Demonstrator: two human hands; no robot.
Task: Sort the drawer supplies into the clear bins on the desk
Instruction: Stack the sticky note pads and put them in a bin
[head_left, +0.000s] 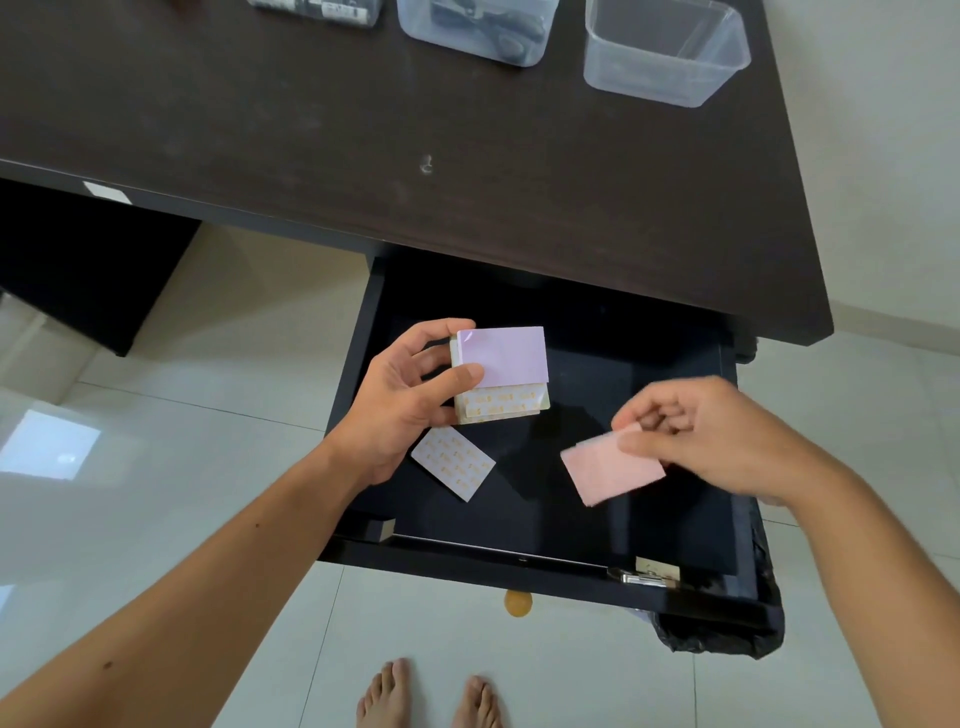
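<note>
Drawer (545, 322) open under tabletop (363, 130). Left grip (410, 395) pinching pad stack (501, 374), lilac sheet on top. Right grip (711, 431) pinching pink sheet (608, 470); motion-blurred.

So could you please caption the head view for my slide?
Left hand holds a pad stack, right hand pinches a pink pad over the drawer.
</note>
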